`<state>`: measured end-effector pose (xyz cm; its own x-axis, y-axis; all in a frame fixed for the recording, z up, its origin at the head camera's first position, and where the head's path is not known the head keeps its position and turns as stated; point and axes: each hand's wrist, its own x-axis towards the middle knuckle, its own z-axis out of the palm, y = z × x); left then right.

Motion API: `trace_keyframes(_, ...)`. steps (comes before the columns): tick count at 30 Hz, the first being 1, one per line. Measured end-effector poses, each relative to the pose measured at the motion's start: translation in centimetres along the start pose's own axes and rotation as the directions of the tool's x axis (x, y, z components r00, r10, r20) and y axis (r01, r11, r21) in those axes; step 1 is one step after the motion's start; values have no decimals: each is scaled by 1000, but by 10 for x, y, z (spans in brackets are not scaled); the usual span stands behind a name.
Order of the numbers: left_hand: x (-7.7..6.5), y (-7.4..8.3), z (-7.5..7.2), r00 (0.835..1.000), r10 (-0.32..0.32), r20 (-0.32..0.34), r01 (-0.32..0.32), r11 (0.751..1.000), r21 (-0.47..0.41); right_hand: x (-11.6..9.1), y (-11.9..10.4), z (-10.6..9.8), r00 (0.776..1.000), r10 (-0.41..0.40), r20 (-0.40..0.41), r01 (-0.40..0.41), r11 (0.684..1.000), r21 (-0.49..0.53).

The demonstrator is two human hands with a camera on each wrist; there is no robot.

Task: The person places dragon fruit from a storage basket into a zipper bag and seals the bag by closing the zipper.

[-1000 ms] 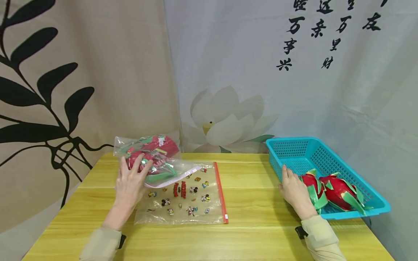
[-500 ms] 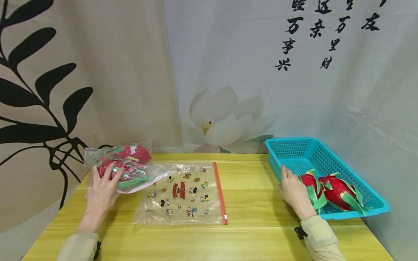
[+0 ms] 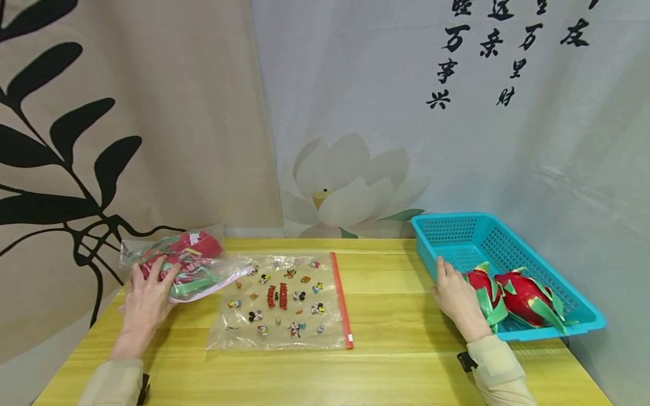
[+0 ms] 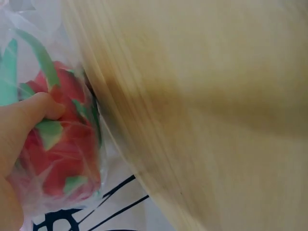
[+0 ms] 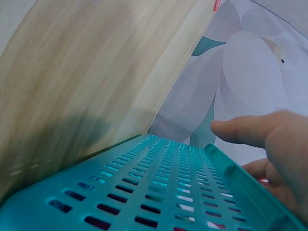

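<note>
At the left end of the table, my left hand (image 3: 152, 299) grips a clear zip bag (image 3: 231, 282) with red-and-green dragon fruit (image 3: 200, 243) inside. Its fingers spread over the far side of the bag; in the left wrist view the thumb (image 4: 41, 108) presses into a bagged dragon fruit (image 4: 67, 154) by the table edge. My right hand (image 3: 454, 296) lies over the left rim of the blue plastic basket (image 3: 457, 223), fingers relaxed and thumb (image 5: 245, 129) extended. Just right of it, two loose dragon fruits (image 3: 530, 299) lie in the basket's near part.
A flat clear bag with cartoon prints (image 3: 284, 304) and a red zip slider edge (image 3: 341, 299) lies mid-table. The bagged fruit's lilac zip strip (image 3: 231, 280) overlaps its left side. Behind the wooden table (image 3: 386, 372) hangs a printed curtain (image 3: 350, 113).
My left hand has carried the bagged dragon fruit leftward, off most of the printed bag and toward the table's left edge. The right hand has stayed on the basket rim.
</note>
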<state>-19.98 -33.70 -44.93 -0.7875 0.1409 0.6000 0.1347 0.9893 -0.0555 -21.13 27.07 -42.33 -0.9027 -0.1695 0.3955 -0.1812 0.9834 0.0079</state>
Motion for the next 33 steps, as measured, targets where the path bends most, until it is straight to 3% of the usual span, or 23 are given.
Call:
trace_keyframes(10,-6,1,-11,980,-3,199,-5,999,37,2,0,-1,1000,0,25,-1,1000,2)
trace_keyframes(19,-3,27,-31,944,-19,328,27,999,-19,2,0,-2,1000,2,29,-3,1000,21)
trace_keyframes(26,0,70,-38,942,0,335,14,999,-38,2,1,-1,1000,-9,23,8,1000,19)
trace_keyframes(33,7,141,-36,957,100,273,-72,991,-109,2,0,-3,1000,-7,19,7,999,32)
